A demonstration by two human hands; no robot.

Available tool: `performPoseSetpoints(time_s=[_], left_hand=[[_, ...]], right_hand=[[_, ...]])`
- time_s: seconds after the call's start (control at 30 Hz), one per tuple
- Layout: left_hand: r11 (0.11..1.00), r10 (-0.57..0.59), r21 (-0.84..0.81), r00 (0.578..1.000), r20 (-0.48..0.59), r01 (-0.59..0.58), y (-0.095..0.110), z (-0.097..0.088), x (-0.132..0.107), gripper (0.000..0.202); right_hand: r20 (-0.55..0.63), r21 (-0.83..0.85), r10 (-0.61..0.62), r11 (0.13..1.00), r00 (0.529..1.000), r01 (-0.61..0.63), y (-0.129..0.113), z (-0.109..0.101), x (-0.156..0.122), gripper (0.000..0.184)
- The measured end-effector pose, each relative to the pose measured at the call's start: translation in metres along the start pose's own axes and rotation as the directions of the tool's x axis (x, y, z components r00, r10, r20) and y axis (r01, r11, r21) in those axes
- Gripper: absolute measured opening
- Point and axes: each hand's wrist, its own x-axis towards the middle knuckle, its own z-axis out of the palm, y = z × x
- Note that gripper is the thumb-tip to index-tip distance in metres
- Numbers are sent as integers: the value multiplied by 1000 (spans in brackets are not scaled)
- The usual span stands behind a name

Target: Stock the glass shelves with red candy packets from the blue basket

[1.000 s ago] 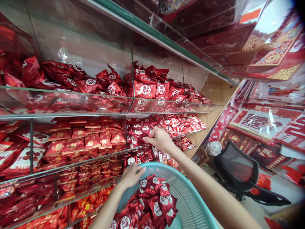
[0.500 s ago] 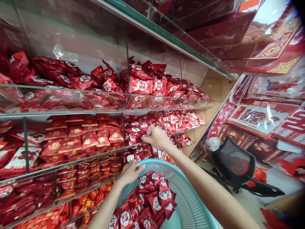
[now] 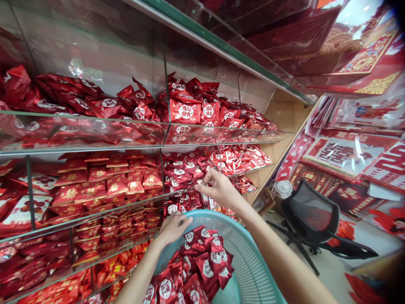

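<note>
My left hand (image 3: 174, 227) grips the near-left part of the rim of a turquoise plastic basket (image 3: 253, 249), its thumb over the edge. Inside the basket lies a heap of dark red candy packets (image 3: 207, 268) with round white labels. Above the basket's far rim, my right hand (image 3: 218, 188) is held with thumb and fingers apart, and I see nothing in it. It is just in front of a shelf compartment of similar dark red packets (image 3: 179, 172), apart from them. Part of the basket is cut off by the bottom of the view.
Glass shelves (image 3: 136, 147) with upright dividers hold red and gold packets (image 3: 91, 188) at left and larger red packets (image 3: 186, 110) above. A wooden side panel (image 3: 284, 114) ends the shelving. At right stand a black mesh chair (image 3: 311, 207) and red printed goods (image 3: 344, 154).
My right hand has moved slightly right, away from the compartment, and its fingers have spread more. My left hand remains on the basket rim. The view has shifted a little.
</note>
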Motion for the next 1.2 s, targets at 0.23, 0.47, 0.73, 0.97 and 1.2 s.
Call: performPoseSetpoints(time_s=[0.23,0.47,0.73,0.97,1.2], left_hand=[[999,-30,-25,999,-12,29,0,2,0,53],[1000,-14,-1,1000,1,14,3,0,0,54],[1000,-17,-16,1000,0,17,1,1,-1,53],[1000,-25,-6,1000,-10,25,1,2,-1,52],[1000,-11,11,1000,-21,11,1,1,-2,53]], right_hand=[[111,-56,232,972,966,-227,67,45,-74,24],[156,-365,391,876,907,-315,104,93,-103,20],[106,-479,320,846,942,-233,93,101,-104,30],[-86,-210,-31,978,996,13,34,45,-50,22],[-1,-235,-436,875,900,423,-21,27,25,14]])
